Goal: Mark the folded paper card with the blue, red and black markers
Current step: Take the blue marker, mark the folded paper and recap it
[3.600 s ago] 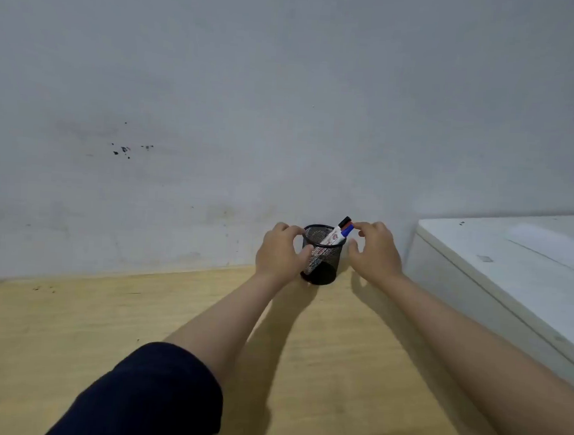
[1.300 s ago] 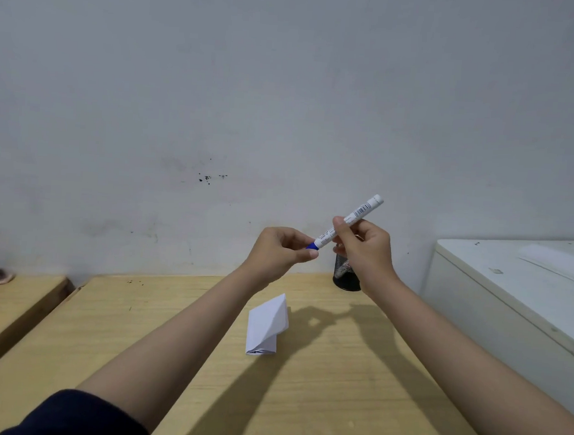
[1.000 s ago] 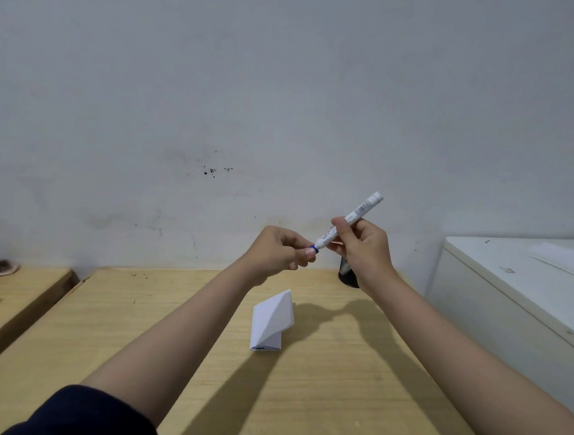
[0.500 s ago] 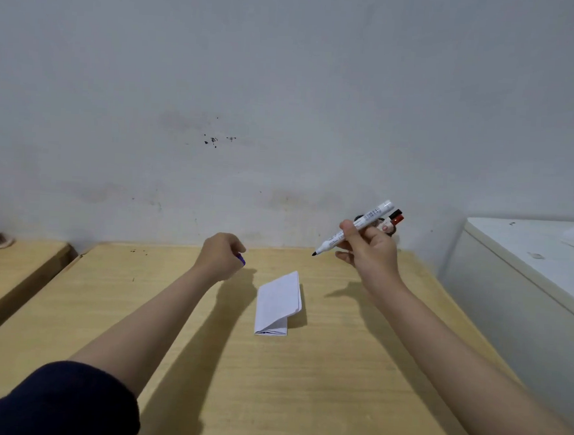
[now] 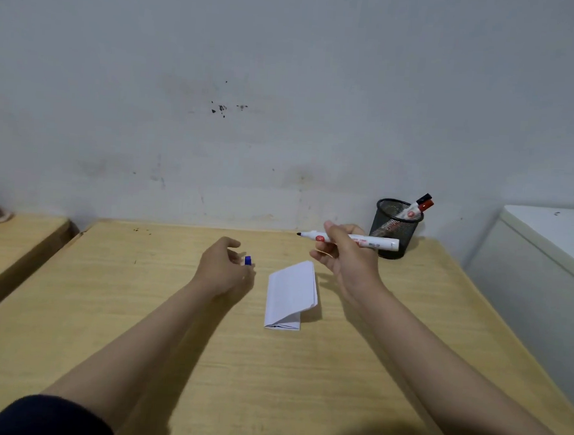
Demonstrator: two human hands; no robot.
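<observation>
A white folded paper card [image 5: 291, 293] lies on the wooden table [image 5: 268, 384], between my two hands. My right hand [image 5: 347, 258] grips an uncapped white marker [image 5: 375, 242] held level above the card's far end, its dark tip pointing left. To the left of the card, my left hand [image 5: 223, 270] is curled around the marker's blue cap [image 5: 248, 260]. A black mesh pen cup [image 5: 394, 229] stands at the back right by the wall, with a red-capped marker [image 5: 426, 205] and a black-capped marker [image 5: 424, 197] sticking out of it.
A grey wall rises right behind the table. A white cabinet [image 5: 551, 267] stands against the table's right side. A second wooden surface [image 5: 12, 241] sits to the left across a narrow gap.
The cap came off the marker about a second ago. Since then my left hand has carried it down to the left of the card, and the marker has levelled out above the card.
</observation>
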